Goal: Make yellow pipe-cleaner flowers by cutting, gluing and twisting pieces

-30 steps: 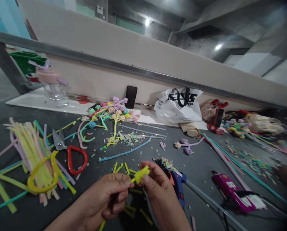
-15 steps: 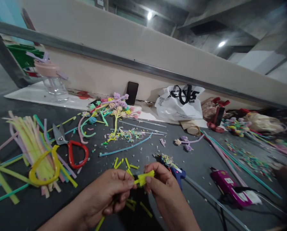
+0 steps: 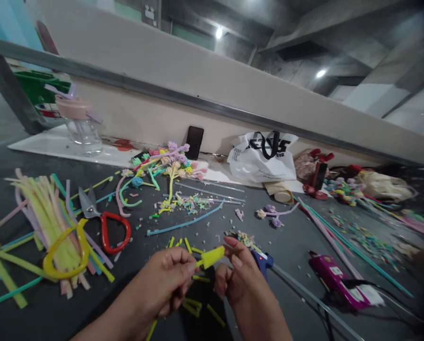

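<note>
My left hand pinches the thin end of a bright yellow bundle made of short pieces, which points up and to the right. A yellow stem hangs below that hand. My right hand is just right of the bundle, fingers apart; its index fingertip is at or close to the bundle's wide end, and whether it touches is unclear. Short yellow pieces lie on the dark table beneath and behind both hands. Behind my right hand rests a blue glue gun with a long clear stick in it.
At left, scissors with red and yellow handles lie by a bundle of coloured strips. Finished flowers, a phone and a white bag are at the back. A purple device with cables lies at right.
My right hand's fingers have opened and moved off the sides of the yellow bundle. The bundle now shows more fully, still in my left hand.
</note>
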Available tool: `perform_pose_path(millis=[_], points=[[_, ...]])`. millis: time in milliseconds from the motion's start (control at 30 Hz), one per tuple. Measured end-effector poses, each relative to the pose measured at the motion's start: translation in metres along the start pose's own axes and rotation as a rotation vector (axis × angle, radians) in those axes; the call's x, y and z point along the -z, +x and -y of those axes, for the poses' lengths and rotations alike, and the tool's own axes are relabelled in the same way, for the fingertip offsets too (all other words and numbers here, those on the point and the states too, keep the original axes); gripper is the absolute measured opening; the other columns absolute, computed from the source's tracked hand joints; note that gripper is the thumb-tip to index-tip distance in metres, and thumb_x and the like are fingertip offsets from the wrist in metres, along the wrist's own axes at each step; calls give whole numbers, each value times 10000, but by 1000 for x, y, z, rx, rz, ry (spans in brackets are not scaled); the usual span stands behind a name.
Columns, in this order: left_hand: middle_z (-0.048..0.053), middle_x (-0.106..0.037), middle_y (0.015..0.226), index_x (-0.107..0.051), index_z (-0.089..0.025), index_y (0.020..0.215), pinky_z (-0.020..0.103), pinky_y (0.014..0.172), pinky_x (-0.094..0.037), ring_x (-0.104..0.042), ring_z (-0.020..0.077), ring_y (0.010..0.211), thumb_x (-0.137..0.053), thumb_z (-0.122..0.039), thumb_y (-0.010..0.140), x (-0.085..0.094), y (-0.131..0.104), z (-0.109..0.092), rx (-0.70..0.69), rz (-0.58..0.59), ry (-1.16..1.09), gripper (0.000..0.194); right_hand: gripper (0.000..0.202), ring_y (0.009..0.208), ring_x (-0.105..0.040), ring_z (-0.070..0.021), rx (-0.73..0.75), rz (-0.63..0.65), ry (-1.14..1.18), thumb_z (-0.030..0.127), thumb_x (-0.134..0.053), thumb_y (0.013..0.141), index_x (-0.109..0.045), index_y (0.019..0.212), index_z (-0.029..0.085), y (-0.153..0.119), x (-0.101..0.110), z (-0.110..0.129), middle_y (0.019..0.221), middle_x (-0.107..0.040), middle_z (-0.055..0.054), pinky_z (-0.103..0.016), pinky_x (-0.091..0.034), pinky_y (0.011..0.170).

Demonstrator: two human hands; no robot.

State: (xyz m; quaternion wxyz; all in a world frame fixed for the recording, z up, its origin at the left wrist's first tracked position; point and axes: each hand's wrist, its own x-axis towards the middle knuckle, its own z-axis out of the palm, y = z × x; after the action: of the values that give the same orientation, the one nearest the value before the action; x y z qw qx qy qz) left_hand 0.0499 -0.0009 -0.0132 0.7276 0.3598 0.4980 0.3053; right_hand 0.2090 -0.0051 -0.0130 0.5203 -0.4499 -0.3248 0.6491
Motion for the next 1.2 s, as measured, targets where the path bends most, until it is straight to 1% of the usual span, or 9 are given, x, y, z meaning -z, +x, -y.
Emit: perform_pose_path(millis=[167,267,367,500,567,667,800,933,1200], points=[[6,-580,604,-600,-200,702,220,520,-399,-519,124,537,-515,-337,750,1,-4,5,-422,-284,383,168,302,436,-427,-50,-145,22,25,374,-744,601,-634,794,170,3,0,-18,651,-586,4,-185,-321,439],[72,-668,795,-657,-215,790,278,737,-419,-590,197,761,-534,-270,745,5,-9,10,-655,-309,511,142,303,447,-421,-55,-140,29,-55,386,-760,585,-682,749,144,3,-5,-19,537,-567,9,-183,-300,454],[97,-672,882,-662,-208,858,301,824,-398,-587,227,874,-543,-250,738,5,-14,13,-724,-328,559,174,295,448,-431,-55,-59,23,-52,381,-768,576,-714,762,158,1,-7,-18,570,-602,0,-192,-310,467],[38,-626,649,-616,-212,774,255,593,-442,-564,156,589,-540,-345,747,-3,-15,11,-523,-404,400,156,252,509,-480,-70,-13,54,78,316,-768,599,-722,811,186,-1,-9,-25,653,-647,-11,-207,-377,534],[-26,-504,456,-552,-206,696,205,390,-353,-423,95,369,-493,-422,767,-7,-13,10,-333,-250,161,235,305,538,-514,-89,-13,76,190,312,-783,573,-715,851,207,-1,-13,-30,660,-657,-7,-230,-414,576],[-74,-424,400,-453,-194,642,152,293,-223,-288,39,270,-496,-449,762,-13,-9,7,-180,-34,-222,286,409,594,-575,-131,6,139,278,318,-795,542,-696,926,221,0,-22,-32,664,-668,-8,-297,-456,675],[-85,-446,441,-411,-183,639,120,277,-190,-301,10,257,-592,-425,714,-16,-8,4,-116,59,-393,310,369,778,-616,-186,69,132,232,319,-778,566,-705,909,202,1,-29,-29,788,-699,-50,-361,-423,843],[-86,-425,415,-408,-176,612,117,270,-197,-306,8,251,-609,-434,699,-15,-9,5,-125,86,-401,338,315,855,-596,-195,147,85,117,333,-752,602,-714,881,192,4,-27,-31,885,-686,-65,-323,-431,817],[-72,-475,425,-444,-172,633,114,264,-215,-359,25,269,-605,-421,681,-15,-3,10,-172,-37,-322,300,324,803,-590,-185,159,104,-47,347,-695,676,-689,958,189,8,-19,-33,854,-668,-60,-292,-450,719]])
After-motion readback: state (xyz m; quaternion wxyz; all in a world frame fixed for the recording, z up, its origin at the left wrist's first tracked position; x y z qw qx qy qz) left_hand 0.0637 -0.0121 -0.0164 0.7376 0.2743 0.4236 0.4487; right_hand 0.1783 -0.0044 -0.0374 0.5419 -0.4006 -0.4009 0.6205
